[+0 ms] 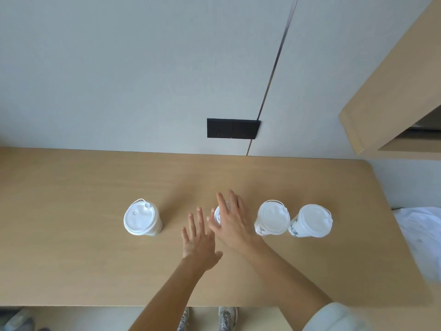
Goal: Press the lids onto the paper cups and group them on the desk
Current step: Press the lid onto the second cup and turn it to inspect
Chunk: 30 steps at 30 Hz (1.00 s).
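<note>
Paper cups stand mid-desk (71, 235): three lidded, one (142, 219) apart toward the left edge, two (273, 218) touching at right. Right hand (230, 219) lies flat on the fourth cup's lid (217, 216), probably pressing; left hand (199, 240) hovers spread beside it. Grouping remains.

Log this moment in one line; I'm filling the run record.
right hand flat on third cup's lid | left hand open beside | three lidded cups standing | desk
</note>
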{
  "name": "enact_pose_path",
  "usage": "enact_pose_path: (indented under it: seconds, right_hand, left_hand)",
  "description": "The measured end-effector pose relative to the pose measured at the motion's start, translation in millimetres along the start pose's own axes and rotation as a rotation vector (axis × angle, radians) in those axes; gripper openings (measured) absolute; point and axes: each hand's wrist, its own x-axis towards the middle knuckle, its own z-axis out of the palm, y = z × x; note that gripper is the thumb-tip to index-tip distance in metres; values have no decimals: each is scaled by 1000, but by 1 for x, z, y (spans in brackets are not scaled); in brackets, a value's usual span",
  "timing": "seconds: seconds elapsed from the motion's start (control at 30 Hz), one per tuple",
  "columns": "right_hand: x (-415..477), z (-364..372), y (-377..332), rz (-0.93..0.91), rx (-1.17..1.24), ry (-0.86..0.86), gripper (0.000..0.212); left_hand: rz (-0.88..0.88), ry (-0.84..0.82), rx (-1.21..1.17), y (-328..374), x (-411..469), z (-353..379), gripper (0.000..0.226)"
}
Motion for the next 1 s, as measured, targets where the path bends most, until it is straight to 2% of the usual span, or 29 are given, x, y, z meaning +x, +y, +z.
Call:
enact_pose_path:
  seconds: [0.33,0.57,0.83,0.93,1.0]
  right_hand:
    - [-52,4,-23,-59,23,-15,71]
    - [-116,29,-63,-81,54,-34,73]
    - [-134,46,-69,-33,-28,-65,79]
    - [-138,39,-70,-14,-44,-56,93]
    - [-142,32,-70,26,23,2,96]
  left_hand:
    - [8,44,21,-19,-50,25,129]
    - [-8,67,25,-50,-111,71,129]
    - [3,49,12,-58,-127,79,125]
    - [16,45,-17,-61,-131,77,110]
    - [-4,52,-159,-67,-134,71,91]
